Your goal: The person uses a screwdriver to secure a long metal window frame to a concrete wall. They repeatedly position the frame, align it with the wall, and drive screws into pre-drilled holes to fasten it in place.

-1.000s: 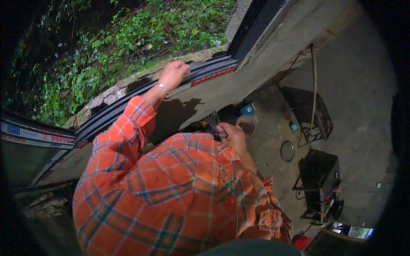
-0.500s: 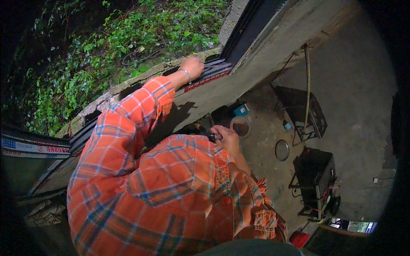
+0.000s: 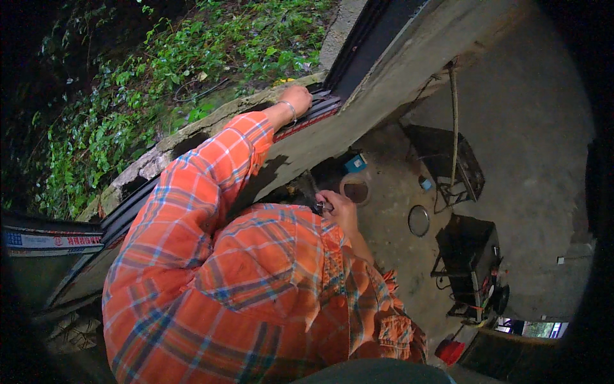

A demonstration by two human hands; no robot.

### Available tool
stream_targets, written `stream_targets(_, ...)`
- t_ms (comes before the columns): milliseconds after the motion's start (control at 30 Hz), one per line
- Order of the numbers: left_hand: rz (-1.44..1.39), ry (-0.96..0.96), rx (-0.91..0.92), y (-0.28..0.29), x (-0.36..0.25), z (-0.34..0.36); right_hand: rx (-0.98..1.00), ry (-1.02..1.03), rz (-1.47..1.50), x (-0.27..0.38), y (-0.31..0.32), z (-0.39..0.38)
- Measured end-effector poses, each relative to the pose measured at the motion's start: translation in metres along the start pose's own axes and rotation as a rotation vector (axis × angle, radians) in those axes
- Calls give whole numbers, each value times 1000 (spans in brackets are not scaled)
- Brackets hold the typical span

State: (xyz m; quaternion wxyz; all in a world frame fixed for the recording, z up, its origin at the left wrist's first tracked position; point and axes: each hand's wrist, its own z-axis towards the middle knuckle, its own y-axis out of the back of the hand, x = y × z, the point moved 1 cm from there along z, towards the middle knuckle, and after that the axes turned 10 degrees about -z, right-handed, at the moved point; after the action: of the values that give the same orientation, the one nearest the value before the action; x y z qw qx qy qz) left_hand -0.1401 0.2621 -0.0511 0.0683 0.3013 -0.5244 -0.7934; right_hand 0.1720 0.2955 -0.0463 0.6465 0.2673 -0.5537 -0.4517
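Note:
My left hand (image 3: 297,100) is closed, knuckles up, over the dark metal track of a window frame (image 3: 323,109), close to its upright corner. Its fingertips are hidden, so whatever they grip does not show. Below it and nearer my body, my right hand (image 3: 340,208) is wrapped round the short handle of a tool (image 3: 320,206) with a metallic part at my fingers. The tool's far end is lost in shadow, and its kind is unclear. A small yellow patch (image 3: 283,82) lies on the ledge behind my left hand.
Beyond the broken concrete ledge (image 3: 211,121) grow green plants (image 3: 192,61). To the right on the floor are a bucket (image 3: 355,190), a blue box (image 3: 355,163), a round ring (image 3: 419,221), a dark cart (image 3: 470,256) and a red object (image 3: 449,351). A pole (image 3: 455,128) leans there.
My left hand has slid right along the track, nearer the corner. My right hand stays low with the tool, now turned a little. The view has shifted slightly.

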Motion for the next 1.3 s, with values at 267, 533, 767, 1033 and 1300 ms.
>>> stream_targets(267, -545, 200, 119, 24, -5, 0, 5, -109, 13, 5, 5, -7)
stream_targets(533, -1026, 547, 178, 27, -11, -8, -52, -57, 40, 10, 9, -11)
stream_targets(767, -1289, 630, 273, 35, -16, -12, -54, -91, 48, 8, 9, -14)
stream_targets(1033, -1557, 684, 282, 60, -9, -29, -89, 25, 48, 7, 3, -5)
stream_targets(1300, -1572, 769, 72, 93, -2, -50, 55, -92, 62, 8, 0, -1)
